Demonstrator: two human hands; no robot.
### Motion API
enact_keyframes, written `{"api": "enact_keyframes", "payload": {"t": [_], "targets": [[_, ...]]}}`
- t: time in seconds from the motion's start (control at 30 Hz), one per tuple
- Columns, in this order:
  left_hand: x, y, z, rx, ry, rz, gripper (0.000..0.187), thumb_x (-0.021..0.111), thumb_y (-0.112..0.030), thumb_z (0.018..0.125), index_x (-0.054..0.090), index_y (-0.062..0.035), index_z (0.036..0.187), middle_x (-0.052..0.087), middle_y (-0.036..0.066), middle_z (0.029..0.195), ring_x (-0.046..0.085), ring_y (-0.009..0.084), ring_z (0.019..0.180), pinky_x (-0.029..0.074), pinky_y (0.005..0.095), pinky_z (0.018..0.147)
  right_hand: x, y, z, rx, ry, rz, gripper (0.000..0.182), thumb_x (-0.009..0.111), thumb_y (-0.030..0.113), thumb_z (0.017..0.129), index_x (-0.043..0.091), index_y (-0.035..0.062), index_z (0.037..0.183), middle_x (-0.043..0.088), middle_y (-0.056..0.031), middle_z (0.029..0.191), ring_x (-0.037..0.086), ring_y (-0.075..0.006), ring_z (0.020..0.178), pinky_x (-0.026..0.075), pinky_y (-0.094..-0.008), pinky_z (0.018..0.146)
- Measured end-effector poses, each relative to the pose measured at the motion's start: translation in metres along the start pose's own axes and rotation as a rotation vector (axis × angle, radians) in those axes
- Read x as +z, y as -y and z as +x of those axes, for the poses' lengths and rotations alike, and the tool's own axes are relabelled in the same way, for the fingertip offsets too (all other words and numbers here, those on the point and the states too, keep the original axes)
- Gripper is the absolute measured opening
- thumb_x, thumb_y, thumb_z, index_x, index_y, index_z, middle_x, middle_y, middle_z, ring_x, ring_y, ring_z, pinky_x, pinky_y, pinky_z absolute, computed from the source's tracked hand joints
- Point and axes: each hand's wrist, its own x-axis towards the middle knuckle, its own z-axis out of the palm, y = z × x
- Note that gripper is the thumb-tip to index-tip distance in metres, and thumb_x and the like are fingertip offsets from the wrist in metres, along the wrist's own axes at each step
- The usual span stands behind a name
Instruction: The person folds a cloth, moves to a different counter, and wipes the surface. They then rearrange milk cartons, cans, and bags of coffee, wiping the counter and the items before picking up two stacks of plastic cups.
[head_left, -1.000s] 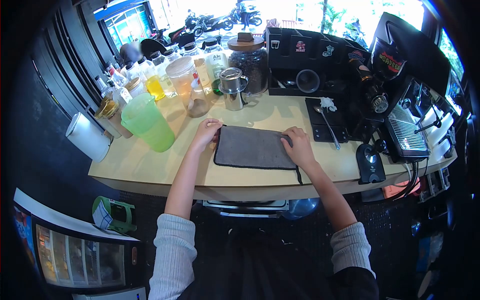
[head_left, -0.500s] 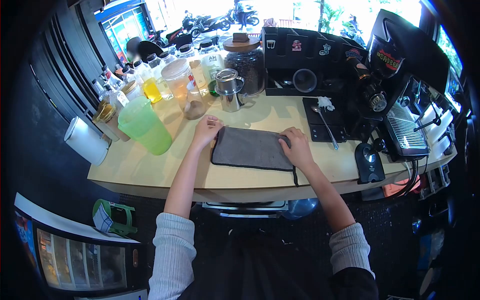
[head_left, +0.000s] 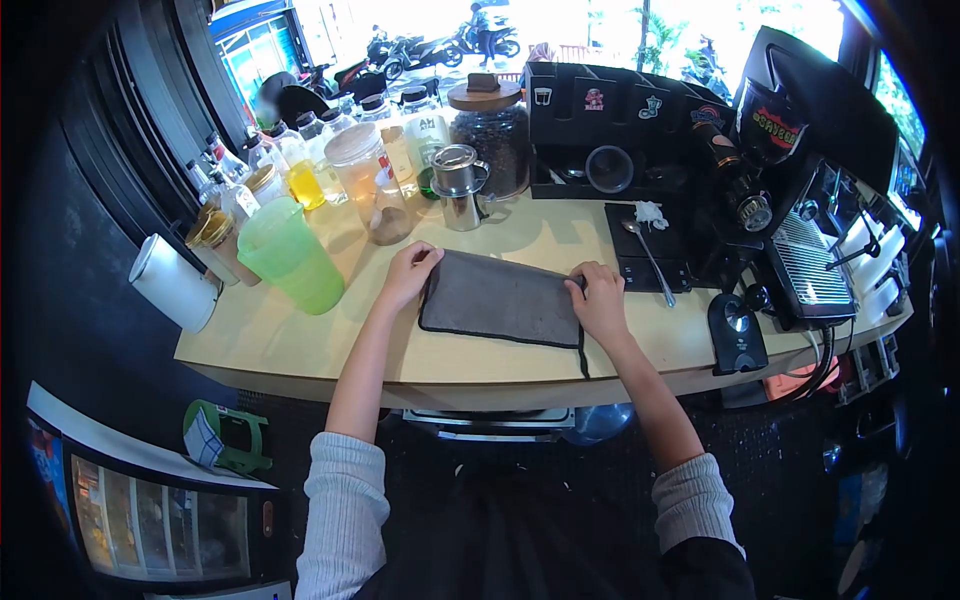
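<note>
A grey cloth (head_left: pixel 500 300) with black edging lies folded on the wooden counter (head_left: pixel 290 350), a dark strip trailing from its lower right corner. My left hand (head_left: pixel 408 272) pinches the cloth's upper left corner. At the upper right corner, my right hand (head_left: pixel 600 298) has its thumb and fingers closed on the edge. Behind the cloth stands a metal drip filter on a cup (head_left: pixel 461 190). To the right, a spoon (head_left: pixel 652 262) and a crumpled white tissue (head_left: pixel 650 214) rest on a black scale (head_left: pixel 640 250).
A green pitcher (head_left: pixel 290 255), a white container (head_left: pixel 172 282) and several bottles stand on the left. A jar of dark beans (head_left: pixel 490 145) and a black organizer (head_left: pixel 625 125) are at the back. An espresso machine (head_left: pixel 815 270) stands at the right. A person sits outside.
My right hand has moved from lying on the cloth to gripping its upper right corner. The cloth's right edge has shifted slightly left. My left hand stays at the left corner.
</note>
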Motion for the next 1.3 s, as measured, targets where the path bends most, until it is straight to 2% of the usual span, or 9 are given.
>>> {"api": "enact_keyframes", "payload": {"t": [0.1, 0.3, 0.4, 0.57, 0.8, 0.87, 1.03, 1.13, 1.3], "targets": [[0.004, -0.009, -0.008, -0.024, -0.076, -0.426, 0.015, 0.063, -0.016, 0.088, 0.056, -0.0030, 0.092, 0.055, -0.002, 0.076, 0.051, 0.0046, 0.072, 0.041, 0.0206, 0.065, -0.006, -0.001, 0.005, 0.206, 0.108, 0.207, 0.011, 0.067, 0.010, 0.077, 0.062, 0.0044, 0.085, 0.057, -0.0118, 0.077, 0.056, -0.0252, 0.070, 0.041, -0.0366, 0.074], [-0.002, -0.048, -0.032, 0.189, -0.141, -0.379, 0.012, 0.060, -0.015, 0.090, 0.053, -0.0057, 0.091, 0.053, -0.004, 0.080, 0.048, 0.0032, 0.077, 0.040, 0.0191, 0.071, -0.029, 0.004, 0.013, 0.026, -0.069, 0.344, 0.009, 0.066, 0.002, 0.077, 0.062, 0.0006, 0.084, 0.052, -0.0078, 0.064, 0.047, -0.0122, 0.049, 0.034, -0.0278, 0.045], [-0.004, -0.071, -0.050, 0.293, -0.188, -0.460, 0.012, 0.060, -0.013, 0.090, 0.051, -0.0062, 0.093, 0.052, -0.004, 0.081, 0.048, 0.0031, 0.079, 0.040, 0.0195, 0.072, -0.055, 0.029, 0.018, 0.182, -0.065, 0.434, 0.007, 0.063, 0.003, 0.082, 0.059, -0.0021, 0.085, 0.045, -0.0004, 0.059, 0.033, -0.0075, 0.051, 0.029, -0.0236, 0.049], [-0.011, -0.109, -0.075, 0.295, 0.000, -0.626, 0.013, 0.059, -0.011, 0.091, 0.048, -0.0070, 0.097, 0.055, -0.002, 0.083, 0.051, 0.0032, 0.079, 0.041, 0.0199, 0.072, -0.066, 0.048, 0.027, 0.131, -0.100, 0.968, 0.016, 0.058, 0.007, 0.088, 0.049, -0.0013, 0.099, 0.053, -0.0033, 0.079, 0.052, -0.0055, 0.065, 0.042, -0.0194, 0.055], [0.012, -0.136, -0.090, 0.391, 0.338, -0.387, 0.013, 0.061, -0.008, 0.088, 0.051, -0.0055, 0.096, 0.060, 0.001, 0.088, 0.056, 0.0068, 0.081, 0.044, 0.0216, 0.074, -0.059, 0.074, 0.035, 0.029, -0.002, 0.945, 0.041, 0.065, -0.003, 0.077, 0.044, 0.0026, 0.111, 0.054, -0.0049, 0.090, 0.057, -0.0098, 0.080, 0.045, -0.0222, 0.067], [0.022, -0.144, -0.091, 0.341, 0.323, -0.400, 0.013, 0.065, -0.008, 0.084, 0.055, -0.0049, 0.092, 0.060, 0.002, 0.088, 0.057, 0.0096, 0.084, 0.045, 0.0239, 0.077, -0.064, 0.085, 0.033, 0.049, 0.107, 1.021, 0.056, 0.062, -0.010, 0.074, 0.041, 0.0063, 0.123, 0.057, -0.0061, 0.090, 0.057, -0.0107, 0.083, 0.046, -0.0241, 0.072], [0.034, -0.150, -0.075, 0.768, 0.003, -0.028, 0.015, 0.069, -0.011, 0.080, 0.058, -0.0037, 0.086, 0.061, 0.004, 0.089, 0.058, 0.0133, 0.093, 0.045, 0.0282, 0.085, -0.075, 0.106, 0.030, -0.024, 0.353, 1.059, 0.058, 0.057, -0.010, 0.078, 0.039, 0.0078, 0.131, 0.063, -0.0079, 0.090, 0.059, -0.0108, 0.085, 0.045, -0.0236, 0.072], [0.034, -0.148, -0.071, 0.673, 0.126, -0.084, 0.012, 0.066, -0.009, 0.083, 0.055, -0.0045, 0.089, 0.057, 0.005, 0.101, 0.055, 0.0122, 0.097, 0.044, 0.0266, 0.084, -0.076, 0.106, 0.031, -0.082, 0.404, 0.968, 0.051, 0.057, -0.006, 0.081, 0.043, 0.0066, 0.128, 0.064, -0.0076, 0.092, 0.060, -0.0108, 0.085, 0.045, -0.0239, 0.072], [0.038, -0.146, -0.078, 0.436, 0.136, -0.250, 0.013, 0.067, -0.010, 0.083, 0.055, -0.0045, 0.089, 0.058, 0.002, 0.092, 0.057, 0.0084, 0.083, 0.046, 0.0234, 0.074, -0.081, 0.103, 0.027, -0.017, 0.441, 1.054, 0.042, 0.060, -0.001, 0.082, 0.047, 0.0044, 0.122, 0.064, -0.0061, 0.092, 0.060, -0.0107, 0.085, 0.046, -0.0257, 0.073]]}}
